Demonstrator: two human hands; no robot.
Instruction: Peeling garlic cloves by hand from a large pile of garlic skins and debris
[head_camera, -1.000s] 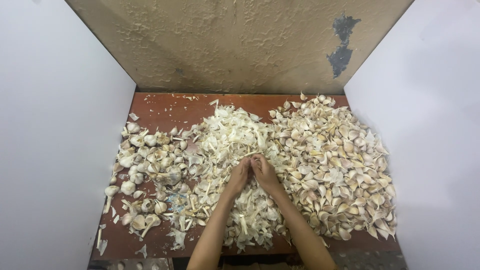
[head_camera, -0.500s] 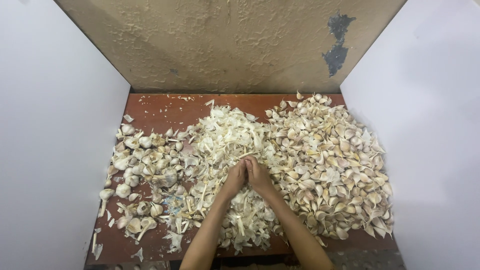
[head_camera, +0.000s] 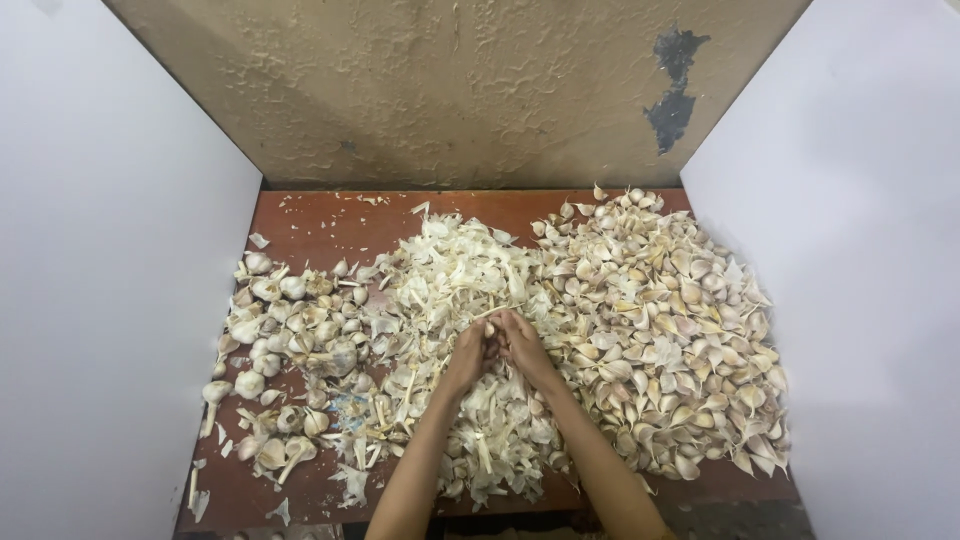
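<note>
Now | both hands (head_camera: 497, 345) pressed tog, fingers curled | over garlic skins (head_camera: 455, 275), contents unclear

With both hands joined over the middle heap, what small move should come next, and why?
Probably pull the two hands apart to break what they hold. The left hand and right hand meet fingertip to fingertip above the central heap of pale papery garlic skins; what lies between them is hidden. Whole white garlic bulbs lie left, loose pinkish garlic cloves right.
</note>
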